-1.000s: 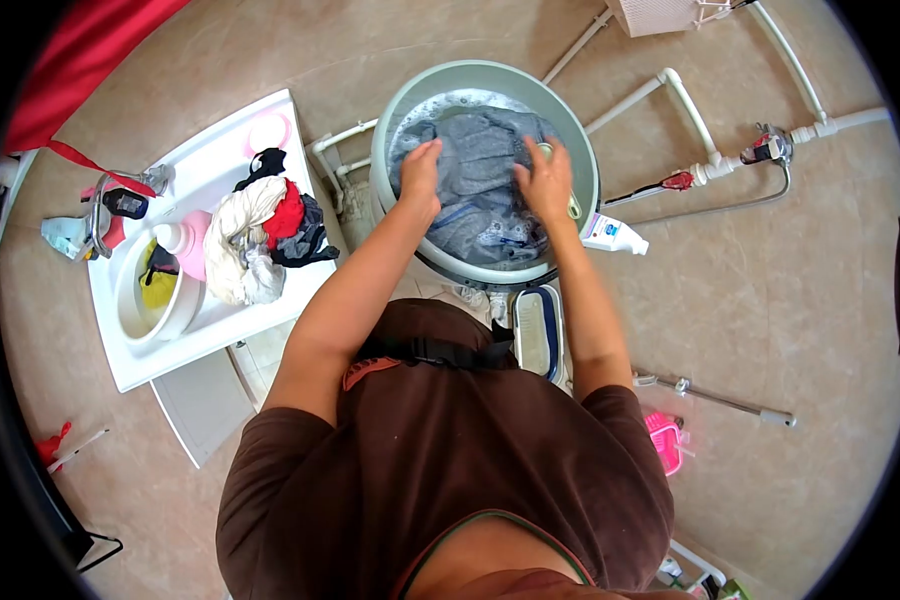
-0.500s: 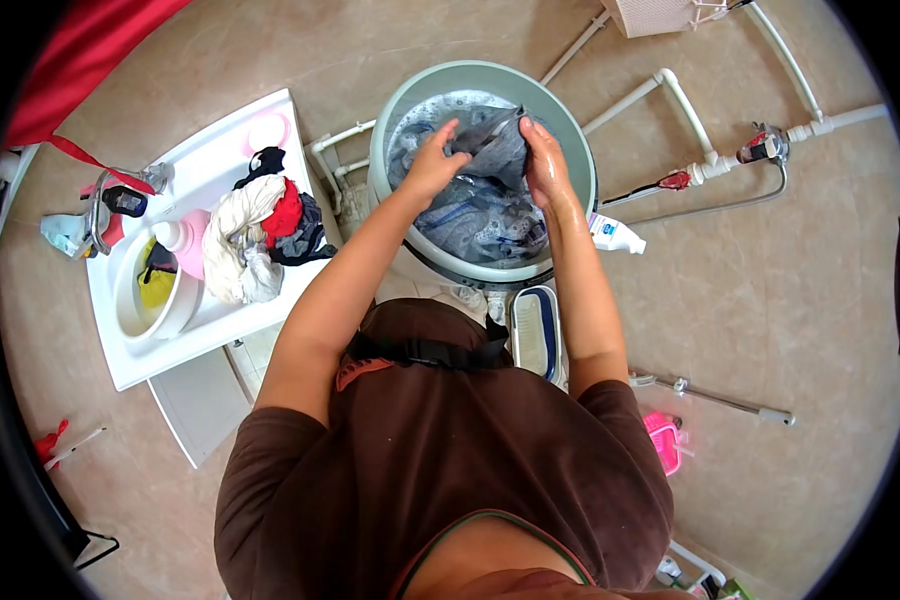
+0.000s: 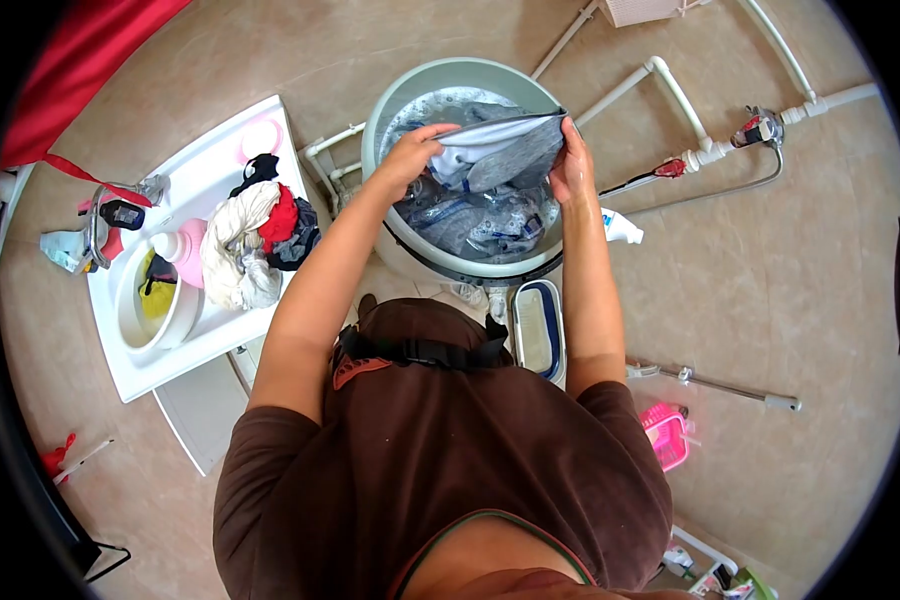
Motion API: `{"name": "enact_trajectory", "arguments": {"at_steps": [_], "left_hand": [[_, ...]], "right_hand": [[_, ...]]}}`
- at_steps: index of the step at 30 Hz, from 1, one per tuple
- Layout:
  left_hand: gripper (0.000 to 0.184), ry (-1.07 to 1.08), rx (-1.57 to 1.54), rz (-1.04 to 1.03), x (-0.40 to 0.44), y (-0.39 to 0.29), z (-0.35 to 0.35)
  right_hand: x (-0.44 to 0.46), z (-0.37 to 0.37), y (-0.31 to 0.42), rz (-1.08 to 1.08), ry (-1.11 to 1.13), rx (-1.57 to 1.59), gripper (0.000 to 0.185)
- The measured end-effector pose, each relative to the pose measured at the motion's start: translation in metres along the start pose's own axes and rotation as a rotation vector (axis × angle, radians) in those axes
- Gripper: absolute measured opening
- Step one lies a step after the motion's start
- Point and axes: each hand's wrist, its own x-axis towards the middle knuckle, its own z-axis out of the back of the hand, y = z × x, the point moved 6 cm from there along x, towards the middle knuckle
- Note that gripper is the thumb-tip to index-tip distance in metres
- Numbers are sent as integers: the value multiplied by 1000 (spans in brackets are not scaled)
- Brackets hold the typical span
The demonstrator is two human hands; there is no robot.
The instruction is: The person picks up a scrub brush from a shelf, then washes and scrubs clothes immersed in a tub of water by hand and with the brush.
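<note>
A wet grey garment (image 3: pixel 515 150) is stretched between my two hands over a round tub (image 3: pixel 380 100), its top edge spread wide and a lighter inner side showing. My left hand (image 3: pixel 410 160) pinches one end of that edge at the tub's left side. At the other end, my right hand (image 3: pixel 572 165) grips the garment's corner near the right rim. Below lie soaked grey and blue clothes (image 3: pixel 485 222) in sudsy water.
To the left, a white sink (image 3: pixel 120 375) holds a pile of clothes (image 3: pixel 235 235), a pink bottle (image 3: pixel 192 245) and a white basin (image 3: pixel 185 310). A white bottle (image 3: pixel 622 228) is right of the tub. Pipes (image 3: pixel 685 105) run along the wall. A blue-rimmed container (image 3: pixel 538 330) sits near my body.
My hands have moved apart, the left slightly left and the right to the right. The grey garment, bunched before, is now pulled open between them.
</note>
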Motion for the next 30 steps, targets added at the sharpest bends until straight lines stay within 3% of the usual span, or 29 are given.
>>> {"name": "enact_trajectory", "arguments": {"at_steps": [7, 9, 12, 13, 16, 17, 21, 25, 27, 30], "left_hand": [[39, 36, 30, 107, 4, 20, 3], [40, -13, -189, 90, 4, 21, 5], [41, -117, -311, 185, 4, 34, 9], [41, -157, -317, 228, 6, 38, 11], [46, -154, -205, 288, 13, 68, 5], [59, -222, -153, 333, 15, 76, 5], [72, -268, -98, 281, 16, 89, -2], [54, -268, -165, 308, 15, 89, 2], [51, -355, -239, 319, 16, 93, 3], [30, -529, -258, 339, 23, 111, 12]], "right_hand": [[0, 0, 9, 9, -25, 4, 38], [12, 5, 8, 30, 77, 45, 38], [24, 19, 6, 57, 4, -667, 39], [67, 63, -21, 140, 187, -1335, 34], [22, 53, -29, 157, -103, -1857, 32], [14, 53, -33, 128, -117, -1900, 32], [13, 74, -56, 59, -154, -1961, 34], [-9, 26, -34, 234, -178, -1906, 33], [-33, -26, -24, 385, -65, -1691, 33], [-54, -64, -67, 398, 211, -1522, 31]]}}
